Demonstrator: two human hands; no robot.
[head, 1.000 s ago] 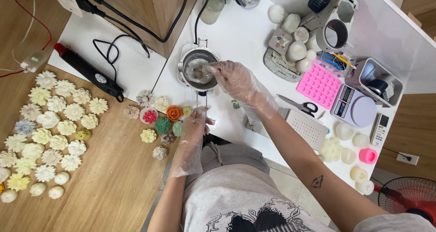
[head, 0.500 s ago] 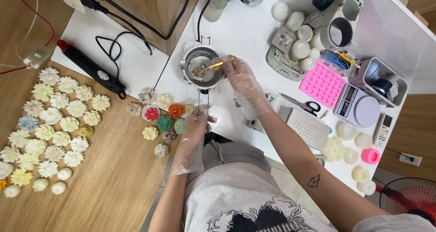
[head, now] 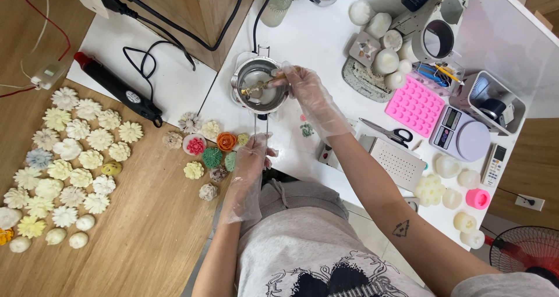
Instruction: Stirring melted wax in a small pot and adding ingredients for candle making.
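Note:
A small steel pot [head: 256, 88] stands on the white table, its long handle [head: 260, 125] pointing toward me. My left hand [head: 251, 155], in a clear plastic glove, grips the end of that handle. My right hand [head: 305, 89], also gloved, holds a gold spoon [head: 256, 87] whose bowl is down inside the pot, in a pale liquid. Coloured flower-shaped pieces [head: 211, 152] lie just left of my left hand.
Many pale flower pieces [head: 70, 157] cover the wooden board at left. A black heat tool [head: 116, 89] and cables lie behind it. To the right are scissors [head: 385, 133], a pink silicone mould [head: 414, 105], a digital scale [head: 461, 135], a white perforated box [head: 396, 164] and white round pieces [head: 448, 186].
My right hand has turned the spoon in the pot: its handle pointed right half a second ago and now lies lower, across the pot. My left hand has stayed on the handle.

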